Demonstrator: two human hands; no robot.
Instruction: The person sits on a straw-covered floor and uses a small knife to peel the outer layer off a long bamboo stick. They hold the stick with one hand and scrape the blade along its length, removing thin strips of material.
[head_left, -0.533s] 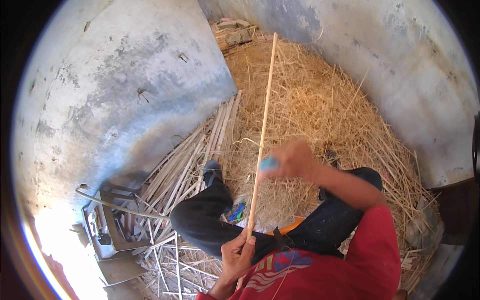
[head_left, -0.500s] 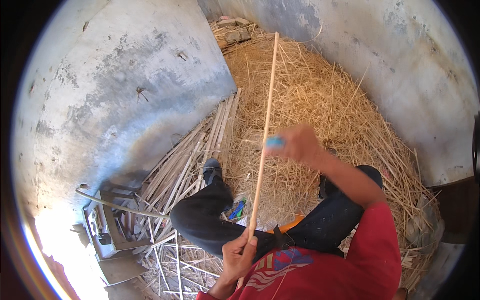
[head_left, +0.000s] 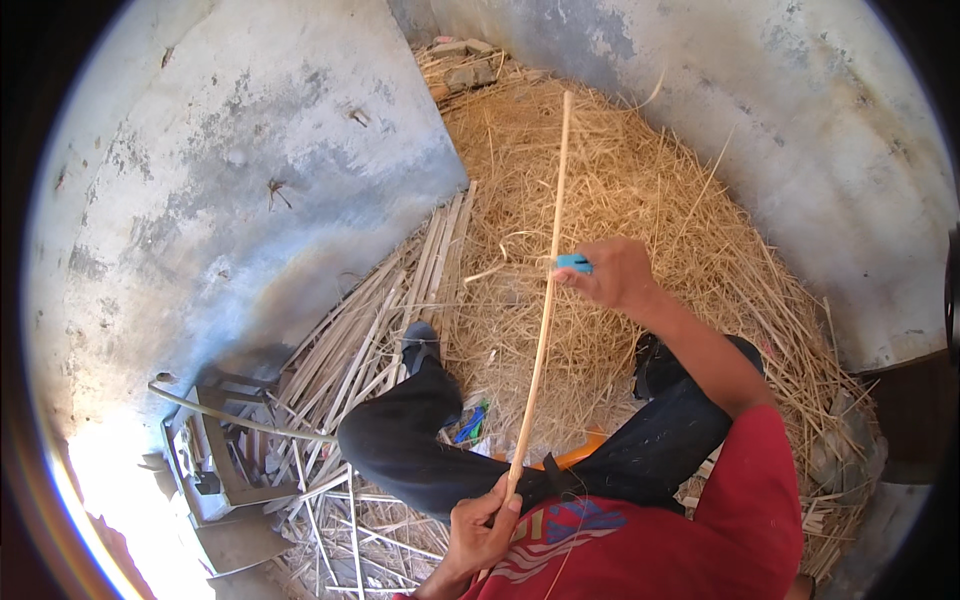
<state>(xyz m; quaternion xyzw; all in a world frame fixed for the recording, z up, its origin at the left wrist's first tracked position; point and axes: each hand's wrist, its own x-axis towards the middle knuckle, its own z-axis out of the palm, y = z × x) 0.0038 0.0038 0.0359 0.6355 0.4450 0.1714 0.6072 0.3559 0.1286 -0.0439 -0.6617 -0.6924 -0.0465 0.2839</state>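
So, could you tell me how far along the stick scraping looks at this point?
Done: a heap of shavings covers the floor. In hand: the left hand grips the long stick at its base while the right hand presses a small blue tool against it. Left: a pile of sticks by the wall.

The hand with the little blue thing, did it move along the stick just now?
Yes. The right hand, pinching the small blue tool in its fingers, slid up the long pale stick, away from the body, scraping farther toward the tip. The left hand kept gripping the stick's lower end by the lap. The stick, the legs and the straw pile stayed put.
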